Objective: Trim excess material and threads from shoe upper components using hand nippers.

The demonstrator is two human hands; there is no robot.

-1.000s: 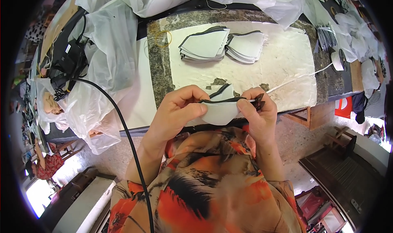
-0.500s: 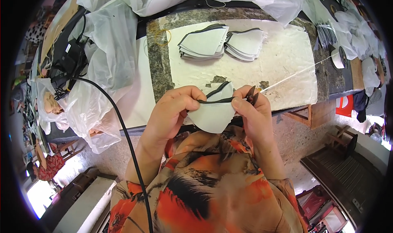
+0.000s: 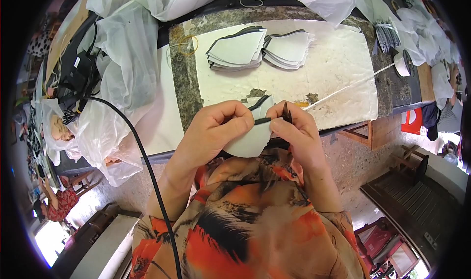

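Between my hands is a white curved fabric piece [image 3: 248, 142] with a black folded edge along its top. My left hand [image 3: 208, 129] pinches that black edge from the left, thumb and fingers pressed together. My right hand [image 3: 301, 137] pinches the same edge close by, on the right. A small pair of dark thread snips [image 3: 286, 113] sticks up from the fingers of my right hand. Just behind, another white piece with a black edge [image 3: 262, 110] lies on the table, partly hidden by my hands.
Two stacks of similar pieces, a left stack [image 3: 238, 53] and a right stack [image 3: 288, 51], lie farther back on a white sheet [image 3: 343, 53]. White tape [image 3: 338, 92] runs from a roll [image 3: 402, 64] towards my right hand. Plastic bags [image 3: 127, 48] and a black cable [image 3: 140, 144] are at left.
My left hand has slid right along the black edge, so the two hands are now closer together. The snips remain in my right hand. The whole view has shifted slightly.
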